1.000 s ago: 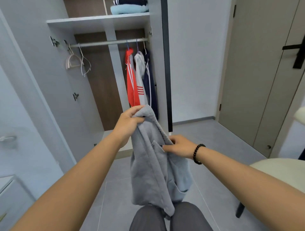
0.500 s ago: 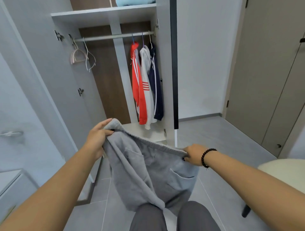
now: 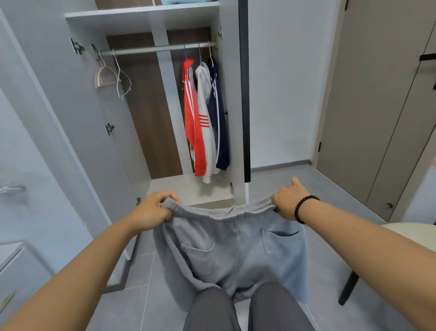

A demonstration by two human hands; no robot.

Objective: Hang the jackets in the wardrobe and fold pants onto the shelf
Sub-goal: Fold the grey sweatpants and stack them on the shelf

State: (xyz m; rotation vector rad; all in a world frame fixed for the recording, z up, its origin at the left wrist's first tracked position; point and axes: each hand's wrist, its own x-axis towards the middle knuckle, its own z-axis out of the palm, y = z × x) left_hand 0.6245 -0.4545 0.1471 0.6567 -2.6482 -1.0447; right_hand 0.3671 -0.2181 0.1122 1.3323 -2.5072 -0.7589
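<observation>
Both arms reached forward and spread apart. The left hand [image 3: 153, 211], at ten o'clock from the person's dark-trousered knees [image 3: 247, 307], had its fingers curled over and clenched on one end of the elastic waistband of the grey fleece sweatpants [image 3: 236, 250]. The right hand [image 3: 286, 200], at one o'clock and wearing a black beaded bracelet [image 3: 302, 209], gripped the other end with its thumb raised. The waistband stretched between them; the pants hung with two patch pockets facing the camera, their legs draping behind the knees.

At twelve o'clock stood the open pale grey wardrobe [image 3: 113, 106]. On its metal rail [image 3: 155, 49] hung a red striped jacket [image 3: 194, 122], a white jacket [image 3: 206, 118] and a navy jacket [image 3: 220, 113], touching, toward the right. Two empty hangers [image 3: 111, 75] hung at the left. On the top shelf [image 3: 141, 15] lay folded light blue cloth [image 3: 188, 2].
</observation>
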